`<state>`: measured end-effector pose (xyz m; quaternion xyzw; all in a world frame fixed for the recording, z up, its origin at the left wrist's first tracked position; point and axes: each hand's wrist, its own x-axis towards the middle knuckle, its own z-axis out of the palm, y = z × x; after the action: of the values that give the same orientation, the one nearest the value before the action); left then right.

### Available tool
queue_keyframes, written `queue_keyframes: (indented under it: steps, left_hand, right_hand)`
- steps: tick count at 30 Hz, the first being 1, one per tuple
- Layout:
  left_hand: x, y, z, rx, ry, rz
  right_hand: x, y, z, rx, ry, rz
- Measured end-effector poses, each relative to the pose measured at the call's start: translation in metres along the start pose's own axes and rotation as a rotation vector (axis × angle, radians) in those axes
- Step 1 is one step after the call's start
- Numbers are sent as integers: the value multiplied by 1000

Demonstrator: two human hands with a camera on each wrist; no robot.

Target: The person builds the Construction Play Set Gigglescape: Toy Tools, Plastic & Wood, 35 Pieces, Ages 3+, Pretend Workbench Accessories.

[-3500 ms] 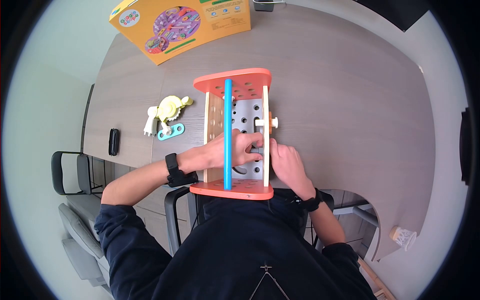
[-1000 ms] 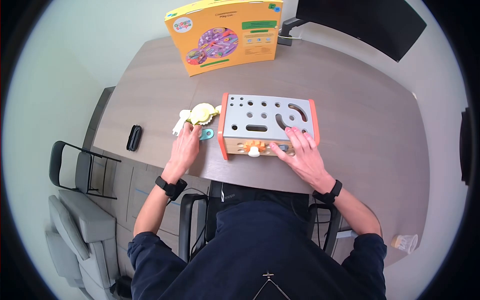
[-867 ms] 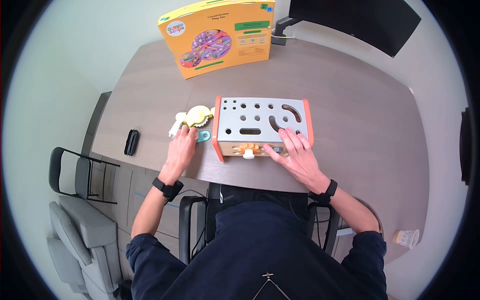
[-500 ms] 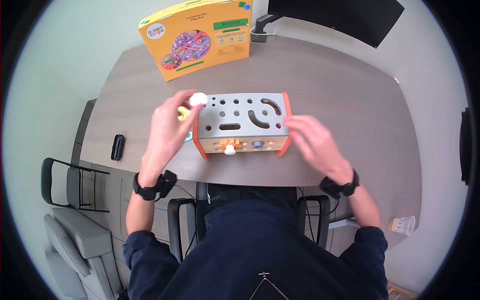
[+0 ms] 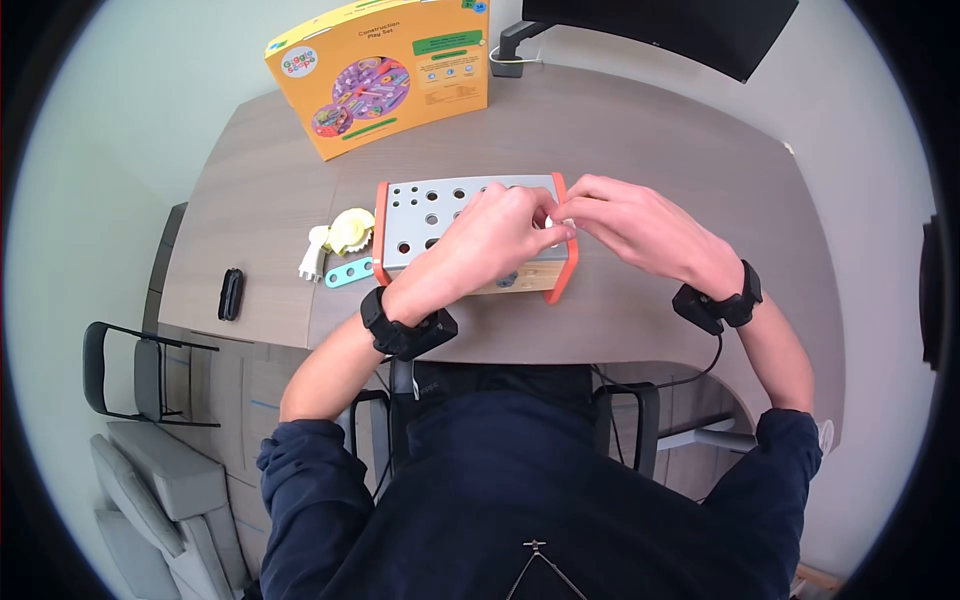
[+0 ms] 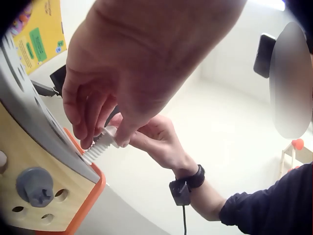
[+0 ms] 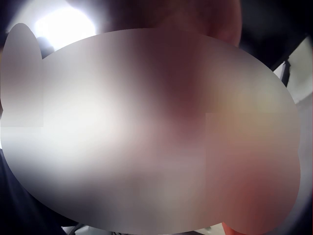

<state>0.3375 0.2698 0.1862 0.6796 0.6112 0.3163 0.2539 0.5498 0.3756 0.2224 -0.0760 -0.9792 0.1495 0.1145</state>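
A toy workbench with a grey, holed top and red end panels stands on the table. At the right end of its top, my left hand pinches a white toy screw by its head, the threaded shank pointing down to the top. My right hand meets it from the other side, fingertips at the screw's head. A grey toy bolt sits in the wooden front side. The left forearm covers part of the front. Blur hides most of the right wrist view.
Left of the workbench lie a yellow toy saw piece, a pale forked piece and a teal holed strip. A black case lies near the table's left edge. A yellow box and a monitor stand behind.
The workbench was turned upright, top upward. My left hand picked up the white screw from the left and carried it right across the top. My right hand left the front and came to the screw.
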Motion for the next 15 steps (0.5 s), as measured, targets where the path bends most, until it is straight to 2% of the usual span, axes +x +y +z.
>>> queue_keyframes:
  steps: [9, 12, 15]
  left_hand:
    - [-1, 4, -9, 46, -38, -28]
    - [-2, 3, -11, 32, -50, -24]
    - [-3, -1, -11, 51, -58, -12]
  right_hand:
    - [14, 0, -4, -84, -99, -28]
    - [18, 4, 1, -72, -71, -75]
    - [21, 2, -2, -99, -150, -53]
